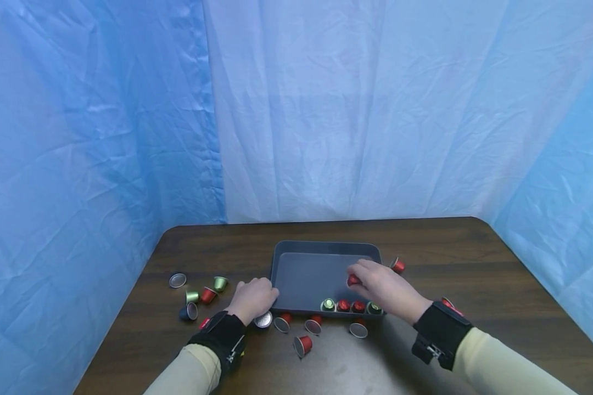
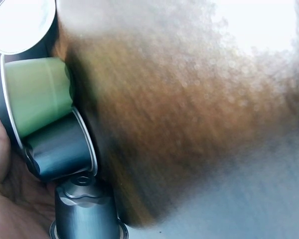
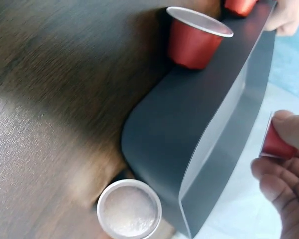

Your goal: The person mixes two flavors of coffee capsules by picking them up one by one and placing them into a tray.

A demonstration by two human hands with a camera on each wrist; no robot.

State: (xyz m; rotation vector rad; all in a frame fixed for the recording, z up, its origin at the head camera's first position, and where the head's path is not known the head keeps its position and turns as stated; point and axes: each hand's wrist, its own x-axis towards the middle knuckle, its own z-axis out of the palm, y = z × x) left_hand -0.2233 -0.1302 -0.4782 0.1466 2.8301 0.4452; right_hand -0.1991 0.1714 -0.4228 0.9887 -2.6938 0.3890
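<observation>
Above the right part of a dark grey tray (image 1: 306, 274), my right hand (image 1: 382, 288) pinches a red coffee capsule (image 3: 277, 144) between thumb and fingers. Several red and green capsules (image 1: 343, 305) stand in a row inside the tray's near edge. At the tray's left rim is my left hand (image 1: 253, 299), knuckles up; its fingertips are hidden, so its hold is unclear. Beside that palm, the left wrist view has a green capsule (image 2: 37, 94), a blue capsule (image 2: 62, 149) and a dark capsule (image 2: 87, 209) close together.
Red capsules (image 1: 303, 345) lie on the wooden table (image 1: 425, 247) before the tray. Left of the left hand are green, red and dark blue capsules (image 1: 189, 311). Another red capsule (image 1: 397, 265) lies by the tray's right side. Blue curtains (image 1: 351, 109) enclose the table.
</observation>
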